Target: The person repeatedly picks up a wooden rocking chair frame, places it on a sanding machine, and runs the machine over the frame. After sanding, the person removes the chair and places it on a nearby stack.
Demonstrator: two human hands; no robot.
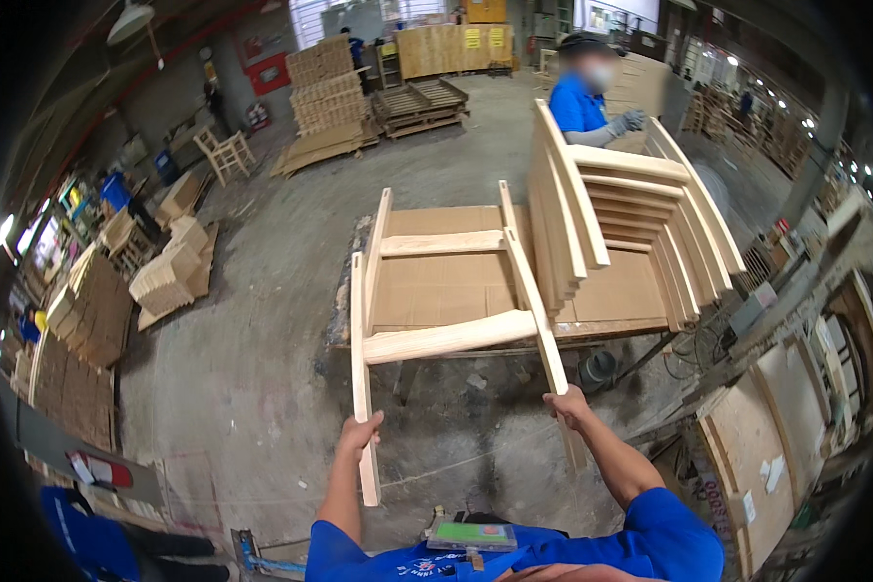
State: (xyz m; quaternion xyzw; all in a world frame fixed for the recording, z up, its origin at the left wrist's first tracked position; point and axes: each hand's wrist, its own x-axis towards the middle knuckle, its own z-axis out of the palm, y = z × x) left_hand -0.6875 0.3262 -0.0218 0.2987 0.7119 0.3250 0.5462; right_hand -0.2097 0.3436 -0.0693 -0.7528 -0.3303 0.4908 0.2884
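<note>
A pale wooden chair frame (451, 337), two long legs joined by a crossrail, is held out in front of me. My left hand (362, 430) is closed round its left leg, and my right hand (567, 405) grips the right leg. The far ends of the legs reach over a low workbench topped with cardboard (436, 286). On that cardboard lies a second frame (441, 243) of like shape, partly hidden behind the held one. To its right stands a tall stack of similar frames (640, 194), nested together.
A co-worker in a blue shirt and grey gloves (592, 107) stands behind the stack. Wooden panels (761, 427) lean at the right. Stacked timber parts (320, 87) and pallets (422, 105) stand farther back. Another person in blue (87, 533) is at the lower left.
</note>
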